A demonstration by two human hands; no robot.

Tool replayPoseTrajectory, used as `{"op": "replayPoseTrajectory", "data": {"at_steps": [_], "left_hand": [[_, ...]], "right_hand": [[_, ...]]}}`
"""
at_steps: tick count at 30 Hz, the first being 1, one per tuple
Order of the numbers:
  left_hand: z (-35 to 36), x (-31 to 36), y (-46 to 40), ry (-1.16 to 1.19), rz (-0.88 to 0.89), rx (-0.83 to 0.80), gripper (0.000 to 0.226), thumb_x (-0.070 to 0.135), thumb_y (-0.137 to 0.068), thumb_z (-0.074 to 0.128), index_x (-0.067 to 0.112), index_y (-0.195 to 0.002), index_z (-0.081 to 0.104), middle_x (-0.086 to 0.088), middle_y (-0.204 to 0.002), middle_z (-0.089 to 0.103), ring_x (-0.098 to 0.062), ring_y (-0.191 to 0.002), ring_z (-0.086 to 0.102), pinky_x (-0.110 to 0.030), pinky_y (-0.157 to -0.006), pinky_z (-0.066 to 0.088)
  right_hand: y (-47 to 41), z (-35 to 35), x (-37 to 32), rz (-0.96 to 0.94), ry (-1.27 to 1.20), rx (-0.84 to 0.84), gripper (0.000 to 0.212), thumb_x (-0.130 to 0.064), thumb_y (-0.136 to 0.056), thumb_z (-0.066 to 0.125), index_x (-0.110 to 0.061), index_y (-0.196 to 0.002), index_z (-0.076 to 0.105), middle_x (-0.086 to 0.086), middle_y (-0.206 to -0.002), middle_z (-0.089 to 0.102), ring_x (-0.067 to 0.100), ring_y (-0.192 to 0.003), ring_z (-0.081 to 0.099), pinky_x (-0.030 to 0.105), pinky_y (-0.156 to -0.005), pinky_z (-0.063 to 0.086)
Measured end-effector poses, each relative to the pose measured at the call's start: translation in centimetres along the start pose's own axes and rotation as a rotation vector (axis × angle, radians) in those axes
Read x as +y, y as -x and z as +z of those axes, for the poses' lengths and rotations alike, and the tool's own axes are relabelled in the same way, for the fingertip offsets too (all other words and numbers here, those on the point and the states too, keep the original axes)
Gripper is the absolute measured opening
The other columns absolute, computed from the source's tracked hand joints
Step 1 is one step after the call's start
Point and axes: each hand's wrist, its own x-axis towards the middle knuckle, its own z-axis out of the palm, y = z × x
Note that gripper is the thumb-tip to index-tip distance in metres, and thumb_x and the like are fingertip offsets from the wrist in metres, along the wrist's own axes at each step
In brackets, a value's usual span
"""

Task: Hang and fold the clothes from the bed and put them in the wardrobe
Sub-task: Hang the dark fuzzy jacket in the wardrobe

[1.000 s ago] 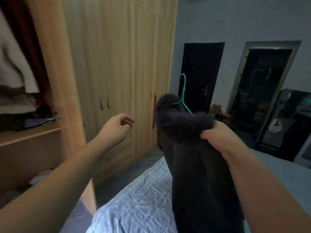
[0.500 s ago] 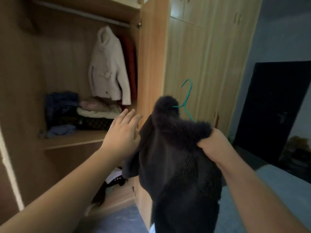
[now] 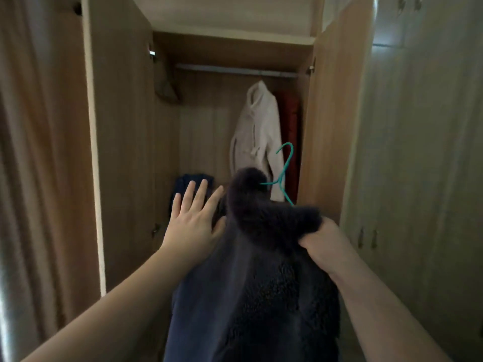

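Note:
A dark fluffy garment (image 3: pixel 261 278) hangs on a teal hanger (image 3: pixel 285 168), whose hook sticks up above its collar. My right hand (image 3: pixel 324 244) grips the garment's right shoulder. My left hand (image 3: pixel 193 218) is flat with fingers spread, its palm side against the garment's left edge. I face the open wardrobe (image 3: pixel 122 152). Its hanging rail (image 3: pixel 235 69) runs across the top, above and beyond the hanger hook.
A white jacket (image 3: pixel 258 131) and a red garment (image 3: pixel 291 142) hang at the rail's right end. Folded dark blue clothes (image 3: pixel 190 182) lie on the shelf behind my left hand. The open wardrobe doors (image 3: pixel 326 126) stand on both sides. A curtain (image 3: pixel 34 178) hangs at left.
The view has swung left from the bed and room to face the open wardrobe head-on. My left hand came against the garment with fingers spread. My right hand kept its grip.

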Motion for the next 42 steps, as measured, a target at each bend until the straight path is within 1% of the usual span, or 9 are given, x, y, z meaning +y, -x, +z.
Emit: {"op": "replayPoseTrajectory", "data": {"at_steps": [3, 5, 7, 11, 15, 22, 28, 36, 42], "left_hand": [[0.9, -0.6, -2.2, -0.026, -0.065, 0.01, 0.074, 0.064, -0.09, 0.01, 0.037, -0.158, 0.004, -0.002, -0.168, 0.001, -0.025, -0.154, -0.009, -0.049, -0.124, 0.001], [1.5, -1.1, -3.8, -0.022, -0.107, 0.038, 0.072, 0.062, -0.091, 0.013, 0.036, -0.158, 0.007, -0.003, -0.168, 0.004, -0.025, -0.154, -0.008, -0.048, -0.124, 0.001], [2.4, -1.7, -5.6, -0.046, -0.122, 0.065, 0.07, 0.06, -0.093, 0.019, 0.036, -0.158, 0.008, -0.003, -0.168, 0.006, -0.025, -0.154, -0.007, -0.048, -0.124, 0.002], [4.3, -2.9, -9.8, -0.085, -0.119, 0.081, 0.068, 0.058, -0.094, 0.019, 0.036, -0.157, 0.006, -0.005, -0.168, 0.008, -0.027, -0.154, -0.006, -0.049, -0.124, 0.003], [6.9, -4.6, -14.5, -0.13, -0.062, 0.121, 0.069, 0.057, -0.094, 0.019, 0.032, -0.158, 0.009, -0.007, -0.167, 0.011, -0.029, -0.154, -0.001, -0.052, -0.124, 0.009], [11.2, -10.1, -26.2, -0.148, 0.02, 0.225, 0.069, 0.052, -0.094, 0.025, 0.027, -0.158, 0.015, -0.009, -0.166, 0.017, -0.029, -0.154, 0.005, -0.051, -0.124, 0.011], [14.0, -14.7, -38.1, -0.05, 0.004, 0.272, 0.067, 0.047, -0.1, 0.035, 0.03, -0.158, 0.007, -0.006, -0.168, 0.004, -0.025, -0.154, -0.008, -0.047, -0.124, 0.002], [16.0, -17.9, -51.5, -0.068, 0.051, 0.342, 0.07, 0.045, -0.099, 0.038, 0.033, -0.158, 0.003, -0.005, -0.168, 0.002, -0.025, -0.154, -0.006, -0.048, -0.125, 0.003], [19.0, -18.5, -60.7, -0.103, 0.083, 0.438, 0.067, 0.042, -0.099, 0.04, 0.034, -0.158, 0.007, -0.004, -0.168, 0.004, -0.025, -0.154, -0.003, -0.048, -0.125, 0.005]], "right_hand": [[-4.6, 1.4, 0.1, -0.008, -0.068, -0.074, 0.038, -0.013, -0.069, 0.066, -0.007, -0.106, 0.072, 0.008, -0.098, 0.074, 0.024, -0.096, 0.067, 0.029, -0.077, 0.05], [-7.5, 2.3, 0.2, -0.002, -0.083, -0.102, 0.042, -0.017, -0.066, 0.066, -0.014, -0.107, 0.073, 0.008, -0.099, 0.074, 0.027, -0.096, 0.069, 0.043, -0.09, 0.056], [-10.5, 3.0, 0.4, -0.018, -0.09, -0.128, 0.046, -0.021, -0.063, 0.064, -0.018, -0.108, 0.072, 0.005, -0.098, 0.075, 0.025, -0.093, 0.07, 0.05, -0.09, 0.057], [-16.2, 3.8, -0.1, -0.057, -0.074, -0.109, 0.031, -0.007, -0.078, 0.066, -0.016, -0.107, 0.071, 0.007, -0.095, 0.073, 0.026, -0.092, 0.068, 0.043, -0.086, 0.056], [-22.0, 5.2, 0.1, -0.08, -0.053, -0.081, 0.026, 0.002, -0.086, 0.063, -0.014, -0.105, 0.067, 0.008, -0.093, 0.07, 0.025, -0.09, 0.064, 0.029, -0.069, 0.046], [-33.6, 10.5, -0.5, -0.113, 0.006, 0.07, 0.022, 0.002, -0.084, 0.064, -0.013, -0.099, 0.071, 0.0, -0.079, 0.066, 0.021, -0.083, 0.062, 0.026, -0.065, 0.042], [-44.7, 13.4, -2.2, -0.146, 0.05, 0.195, 0.025, 0.006, -0.079, 0.064, -0.007, -0.099, 0.074, 0.006, -0.085, 0.069, 0.025, -0.094, 0.066, 0.028, -0.073, 0.045], [-58.6, 14.5, -5.2, -0.205, 0.079, 0.273, 0.028, 0.004, -0.081, 0.065, -0.003, -0.108, 0.071, 0.016, -0.102, 0.072, 0.033, -0.102, 0.066, 0.036, -0.084, 0.052], [-69.2, 15.9, -5.7, -0.258, 0.119, 0.262, 0.011, -0.005, -0.087, 0.062, -0.015, -0.089, 0.064, 0.007, -0.086, 0.067, 0.03, -0.087, 0.063, 0.03, -0.066, 0.043]]}}
